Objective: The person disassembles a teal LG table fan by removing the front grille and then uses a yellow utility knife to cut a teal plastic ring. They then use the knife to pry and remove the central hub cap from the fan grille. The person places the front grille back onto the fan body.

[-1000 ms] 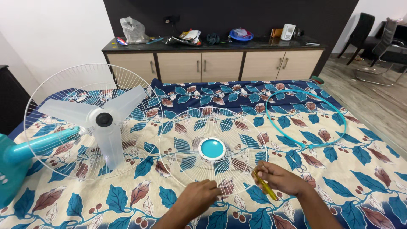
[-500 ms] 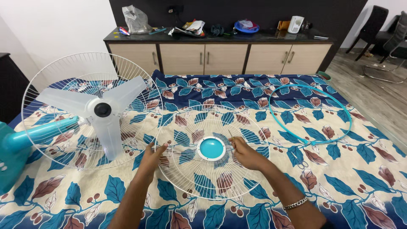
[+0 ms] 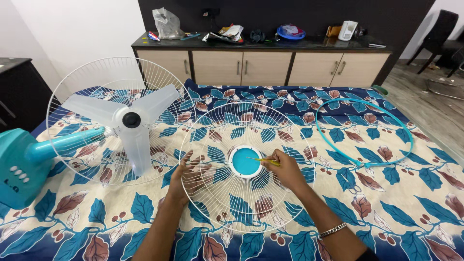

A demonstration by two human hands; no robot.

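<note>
The front grille (image 3: 246,166), a white wire dome with a teal hub disc (image 3: 244,162) at its middle, is seen lying on the bed (image 3: 415,203), on the leaf-patterned sheet, just beside the fan. The left hand (image 3: 186,176) is laid under and against the grille's left edge, fingers spread through the spokes, gripping the wire there. The right hand (image 3: 285,169) is clenched around a thin yellow tool (image 3: 263,159), whose tip is pointed onto the hub disc; what kind of tool it is cannot be told for certain.

The grille is judged to be light and springy: thin wire, easily lifted with one hand, but liable to flex or twist if pulled by a single spoke. The outer rim is thought to be the safest hold, or the stiff hub ring at the centre. The smooth coated wire may slide a little on the sheet, so steadying from the left side is sensible.

To the left, the fan blade (image 3: 128,121), translucent and three-bladed, is mounted inside the rear grille (image 3: 77,82), with the teal fan body (image 3: 19,169) lying on its side. A teal rim ring (image 3: 401,130) is spread on the bed, well apart to the right. A cabinet (image 3: 261,63) is seen beyond.
</note>
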